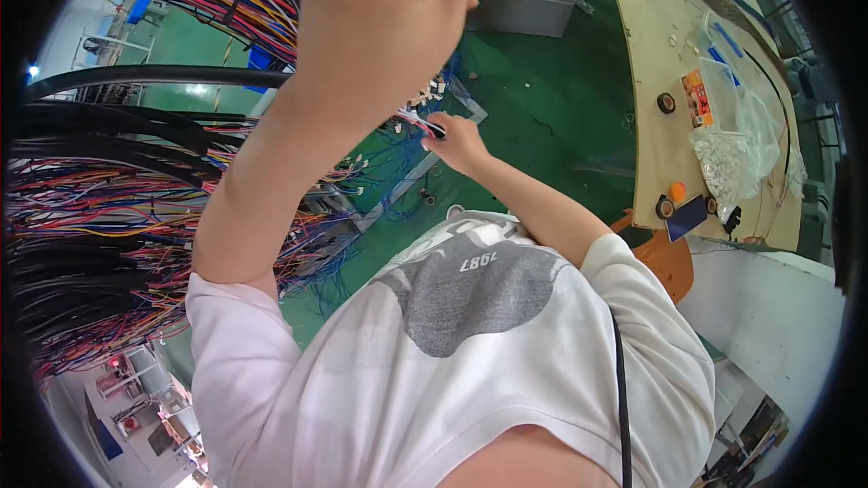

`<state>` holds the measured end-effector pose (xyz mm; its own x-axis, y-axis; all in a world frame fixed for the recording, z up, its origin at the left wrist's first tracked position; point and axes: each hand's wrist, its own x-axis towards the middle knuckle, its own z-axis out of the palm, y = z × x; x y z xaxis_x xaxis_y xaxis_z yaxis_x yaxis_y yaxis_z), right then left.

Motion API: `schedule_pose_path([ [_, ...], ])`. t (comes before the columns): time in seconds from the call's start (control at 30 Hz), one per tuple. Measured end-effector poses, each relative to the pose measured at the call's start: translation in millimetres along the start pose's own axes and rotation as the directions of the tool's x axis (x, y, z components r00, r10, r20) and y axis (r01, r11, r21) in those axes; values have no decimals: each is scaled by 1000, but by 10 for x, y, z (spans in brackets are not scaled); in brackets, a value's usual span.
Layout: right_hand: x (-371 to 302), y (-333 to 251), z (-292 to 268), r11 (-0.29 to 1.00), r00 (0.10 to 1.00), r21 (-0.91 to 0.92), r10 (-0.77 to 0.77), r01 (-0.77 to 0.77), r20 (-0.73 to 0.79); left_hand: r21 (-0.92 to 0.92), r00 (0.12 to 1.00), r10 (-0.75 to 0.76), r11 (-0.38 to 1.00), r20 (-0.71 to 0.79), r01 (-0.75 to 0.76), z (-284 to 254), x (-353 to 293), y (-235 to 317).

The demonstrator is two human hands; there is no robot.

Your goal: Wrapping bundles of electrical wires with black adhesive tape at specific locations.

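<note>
My left hand (407, 0) is raised close in front, at the top edge of the head view. Its fingers are curled together and partly cut off, so what they hold, if anything, does not show. Lower down, my right hand (458, 144) is closed around a wire bundle (434, 129) with pink and white wires and a black sleeve. Next to it, loose wires with white connectors (432, 90) hang from the harnesses. My left forearm crosses in front of the thick wire harnesses (108, 208) and hides part of them.
On the right stands a wooden table (655, 140) with black tape rolls (666, 103), a plastic bag of small white parts (723, 167), a clear box (719, 95) and a dark phone-like slab (687, 218). A grey metal box (520, 2) sits ahead on the green floor (542, 99). An orange chair (665, 267) is beside the table.
</note>
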<state>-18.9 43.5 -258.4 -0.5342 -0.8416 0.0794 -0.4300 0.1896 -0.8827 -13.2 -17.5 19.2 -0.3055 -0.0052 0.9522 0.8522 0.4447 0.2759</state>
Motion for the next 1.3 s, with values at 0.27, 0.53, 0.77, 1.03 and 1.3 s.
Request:
schedule_pose_path([
  [0.27, -528, -65, -1038, 941, 978, -312, -174, 131, -114, 916, 897, -342, 373, 282, -146, -281, -520, -157],
  [0.53, -619, -693, -1759, 708, 826, -636, -530, 306, -193, 528, 296, -848, 510, 439, 679, 375, -974, -30],
  [0.77, -768, -783, -2089, 979, 932, 125, -110, 162, -344, 239, 190, -959, 239, 209, 941, 174, -711, 204],
  [1.03, -480, -1392, -2210, 771, 799, -439, -576, 462, -170, 104, 382, -912, 398, 150, 911, 78, -628, 484],
  [1.3, -362, -1673, -2129, 754, 822, -433, -568, 494, -52, 287, 655, -754, 640, 56, 713, 44, -594, 525],
])
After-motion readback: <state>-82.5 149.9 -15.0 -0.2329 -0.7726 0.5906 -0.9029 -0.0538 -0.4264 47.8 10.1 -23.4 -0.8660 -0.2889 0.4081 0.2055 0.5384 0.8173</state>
